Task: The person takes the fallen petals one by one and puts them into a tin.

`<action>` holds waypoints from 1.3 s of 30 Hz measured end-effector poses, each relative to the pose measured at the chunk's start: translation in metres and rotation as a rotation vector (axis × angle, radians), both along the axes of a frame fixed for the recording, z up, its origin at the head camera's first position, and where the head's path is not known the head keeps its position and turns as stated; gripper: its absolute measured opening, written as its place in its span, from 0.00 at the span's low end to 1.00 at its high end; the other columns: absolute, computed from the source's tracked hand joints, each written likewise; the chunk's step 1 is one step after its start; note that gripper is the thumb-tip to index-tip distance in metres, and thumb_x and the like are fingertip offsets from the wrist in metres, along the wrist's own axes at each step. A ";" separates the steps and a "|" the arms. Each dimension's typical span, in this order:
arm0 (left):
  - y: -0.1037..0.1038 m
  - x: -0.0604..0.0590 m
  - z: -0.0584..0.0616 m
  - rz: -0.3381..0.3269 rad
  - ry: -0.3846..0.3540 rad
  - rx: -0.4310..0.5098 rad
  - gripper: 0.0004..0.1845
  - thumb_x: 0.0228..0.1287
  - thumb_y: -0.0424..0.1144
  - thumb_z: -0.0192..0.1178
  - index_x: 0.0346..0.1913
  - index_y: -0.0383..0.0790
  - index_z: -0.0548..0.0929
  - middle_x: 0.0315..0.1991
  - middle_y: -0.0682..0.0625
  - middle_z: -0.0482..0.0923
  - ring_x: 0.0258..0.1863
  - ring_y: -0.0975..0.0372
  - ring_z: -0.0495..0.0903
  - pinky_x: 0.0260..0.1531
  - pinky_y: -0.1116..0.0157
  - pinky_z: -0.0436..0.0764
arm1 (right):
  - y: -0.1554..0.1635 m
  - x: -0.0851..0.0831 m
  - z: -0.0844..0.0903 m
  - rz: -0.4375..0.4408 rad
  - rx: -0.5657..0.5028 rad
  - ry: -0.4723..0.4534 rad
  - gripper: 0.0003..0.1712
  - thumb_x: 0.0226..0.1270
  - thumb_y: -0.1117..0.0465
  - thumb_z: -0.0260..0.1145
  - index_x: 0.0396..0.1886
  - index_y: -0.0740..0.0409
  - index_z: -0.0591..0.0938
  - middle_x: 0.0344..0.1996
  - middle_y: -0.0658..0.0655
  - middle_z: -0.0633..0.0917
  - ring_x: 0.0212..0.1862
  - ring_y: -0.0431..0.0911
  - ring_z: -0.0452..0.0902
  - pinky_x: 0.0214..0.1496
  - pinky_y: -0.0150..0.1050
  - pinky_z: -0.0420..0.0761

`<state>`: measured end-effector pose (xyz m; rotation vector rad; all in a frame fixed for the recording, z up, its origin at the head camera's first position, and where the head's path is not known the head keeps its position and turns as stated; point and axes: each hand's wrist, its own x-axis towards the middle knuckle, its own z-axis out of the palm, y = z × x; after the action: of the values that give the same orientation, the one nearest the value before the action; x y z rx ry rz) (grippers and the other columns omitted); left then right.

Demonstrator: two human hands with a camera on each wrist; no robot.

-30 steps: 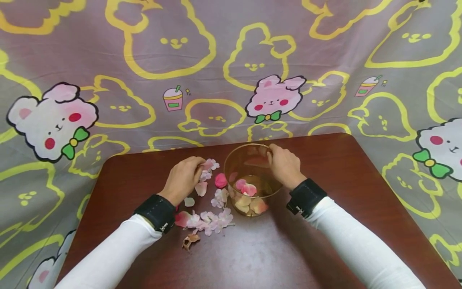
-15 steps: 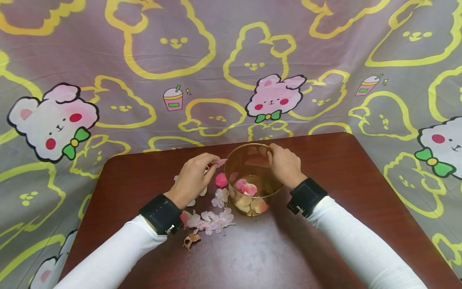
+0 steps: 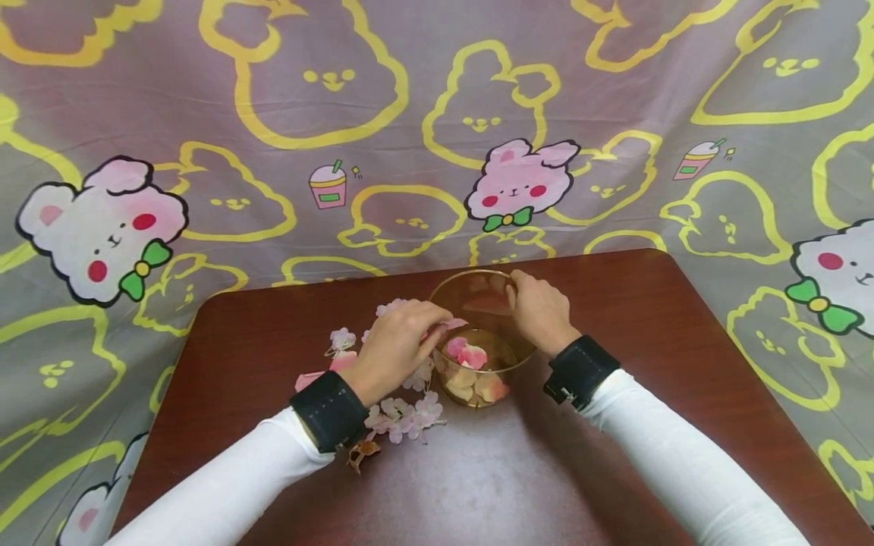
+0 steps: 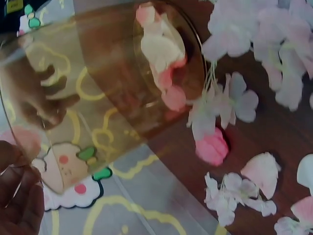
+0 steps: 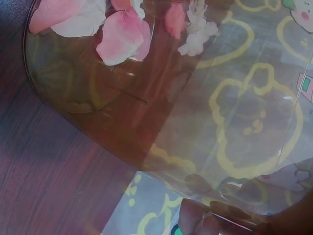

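A clear amber container [image 3: 481, 303] stands on the table with several pink and cream petals [image 3: 471, 356] on its bottom. My right hand [image 3: 541, 309] grips its rim on the right side, thumb and fingers on either side of the wall. At the left of the rim, my left hand [image 3: 403, 341] pinches a pink petal [image 3: 456, 324], which overlaps the mouth of the container. That petal shows pale pink through the wall in the left wrist view, close to the left fingers [image 4: 24, 191].
Left of the container lie pale pink blossoms [image 3: 410, 417], partly under my left arm. A bright pink balled petal [image 4: 212, 147] and more loose petals [image 4: 261, 171] are among them. A curled brown dry piece [image 3: 363, 453] is nearer me. A patterned cloth [image 3: 396, 136] hangs behind the table.
My left hand has picked up the pink petal from the far side of the pile and carried it right to the container's rim. The right hand has stayed on the rim.
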<state>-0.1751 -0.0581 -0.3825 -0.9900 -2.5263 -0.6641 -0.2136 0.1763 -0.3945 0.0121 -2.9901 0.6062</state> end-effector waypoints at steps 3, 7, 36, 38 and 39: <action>0.005 0.002 -0.004 -0.010 0.006 -0.031 0.05 0.66 0.36 0.67 0.43 0.43 0.88 0.38 0.52 0.89 0.40 0.60 0.85 0.43 0.61 0.84 | 0.000 0.000 0.000 0.000 -0.004 -0.003 0.10 0.78 0.55 0.56 0.39 0.56 0.79 0.25 0.57 0.80 0.30 0.55 0.80 0.26 0.45 0.70; 0.008 0.003 -0.004 -0.005 -0.019 -0.043 0.04 0.68 0.38 0.66 0.42 0.44 0.89 0.36 0.53 0.89 0.40 0.60 0.85 0.42 0.60 0.84 | 0.000 0.000 -0.001 0.000 -0.004 0.002 0.11 0.78 0.55 0.56 0.38 0.56 0.78 0.25 0.57 0.80 0.30 0.55 0.80 0.26 0.46 0.71; -0.009 -0.009 0.012 0.099 -0.071 -0.040 0.14 0.67 0.36 0.66 0.54 0.41 0.85 0.55 0.47 0.85 0.56 0.54 0.81 0.51 0.55 0.84 | -0.001 0.000 -0.001 -0.012 -0.002 -0.001 0.11 0.78 0.54 0.56 0.39 0.54 0.79 0.27 0.58 0.82 0.34 0.57 0.83 0.29 0.50 0.75; -0.014 -0.012 0.013 0.129 -0.088 -0.032 0.14 0.68 0.37 0.65 0.54 0.41 0.84 0.55 0.46 0.85 0.57 0.53 0.81 0.52 0.54 0.84 | -0.001 0.000 -0.001 -0.012 -0.002 -0.001 0.10 0.78 0.54 0.56 0.39 0.54 0.79 0.27 0.58 0.83 0.34 0.57 0.83 0.29 0.50 0.75; -0.017 -0.014 0.013 0.142 -0.099 -0.031 0.14 0.68 0.38 0.65 0.54 0.41 0.84 0.56 0.46 0.84 0.57 0.53 0.81 0.52 0.54 0.83 | -0.001 0.000 -0.001 -0.012 -0.002 0.002 0.10 0.78 0.54 0.56 0.39 0.54 0.79 0.27 0.58 0.83 0.34 0.57 0.83 0.29 0.50 0.75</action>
<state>-0.1889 -0.0749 -0.3691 -0.7970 -2.6709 -0.6482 -0.2133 0.1758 -0.3950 -0.0048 -2.9860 0.6075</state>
